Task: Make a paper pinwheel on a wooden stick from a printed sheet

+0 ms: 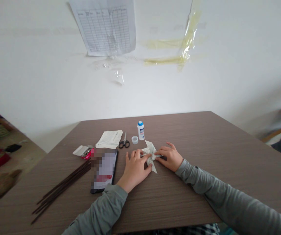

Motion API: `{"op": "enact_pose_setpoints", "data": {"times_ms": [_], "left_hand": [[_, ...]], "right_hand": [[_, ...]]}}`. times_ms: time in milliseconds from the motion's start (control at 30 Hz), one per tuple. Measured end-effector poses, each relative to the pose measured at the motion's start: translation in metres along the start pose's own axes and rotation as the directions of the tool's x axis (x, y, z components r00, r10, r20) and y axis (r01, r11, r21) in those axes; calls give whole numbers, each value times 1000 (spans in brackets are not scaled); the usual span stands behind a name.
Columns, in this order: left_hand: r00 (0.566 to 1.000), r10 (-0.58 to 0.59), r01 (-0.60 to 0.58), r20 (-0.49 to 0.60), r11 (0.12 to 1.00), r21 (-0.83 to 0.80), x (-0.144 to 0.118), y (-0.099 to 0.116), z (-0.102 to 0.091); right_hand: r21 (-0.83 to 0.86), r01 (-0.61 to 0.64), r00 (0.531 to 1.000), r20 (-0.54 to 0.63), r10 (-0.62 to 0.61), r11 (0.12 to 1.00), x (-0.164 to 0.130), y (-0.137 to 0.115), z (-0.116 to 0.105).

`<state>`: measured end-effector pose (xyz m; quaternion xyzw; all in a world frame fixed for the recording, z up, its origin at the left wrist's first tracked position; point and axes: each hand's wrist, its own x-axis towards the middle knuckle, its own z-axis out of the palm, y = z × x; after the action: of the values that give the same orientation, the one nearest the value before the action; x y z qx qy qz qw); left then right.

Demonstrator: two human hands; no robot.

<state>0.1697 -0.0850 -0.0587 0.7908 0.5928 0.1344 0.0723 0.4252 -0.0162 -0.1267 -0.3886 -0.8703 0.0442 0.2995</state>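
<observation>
Grey sleeves come in from the bottom edge of the frame, yours, and both of your hands meet just below the centre. Your left hand lies palm down on the brown wooden table, fingers loosely spread, its fingertips pressing the left side of a folded paper pinwheel. Your right hand rests on the other side, fingers drawn together and laid over the pinwheel's right flap; neither hand has closed around it, both only hold it flat against the tabletop.

Left of your left hand a black phone lies screen up, and further toward the lower left a bundle of thin dark sticks runs diagonally. Just beyond the phone sits a small open box of pins. Behind that, nearer the table's far edge, lie a stack of printed paper sheets, scissors, a small clear cap and an upright white glue bottle with a blue top.

Up on the white wall, a printed table sheet hangs in the upper middle, with yellowed tape strips to its right.
</observation>
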Motion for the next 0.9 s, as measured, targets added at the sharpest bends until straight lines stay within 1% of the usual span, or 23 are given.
{"op": "enact_pose_setpoints", "data": {"times_ms": [200,367,567,767,900], "left_hand": [[994,21,-21,-103,1000,-5,0,-8,10],[991,20,-22,-136,1000,-18,3,-13,12],[994,4,-3,-111,1000,7,4,-8,11],[999,-23,24,-32,1000,13,3,-4,4],[999,-37,38,-9,999,26,3,-3,1]], "right_hand": [[-4,-9,1000,15,9,1000,0,0,1],[-22,-14,1000,16,14,1000,0,1,1],[-15,-27,999,36,28,1000,1,-1,0],[-20,-13,1000,23,13,1000,0,-1,0],[-27,-14,999,32,15,1000,0,-1,0]]}}
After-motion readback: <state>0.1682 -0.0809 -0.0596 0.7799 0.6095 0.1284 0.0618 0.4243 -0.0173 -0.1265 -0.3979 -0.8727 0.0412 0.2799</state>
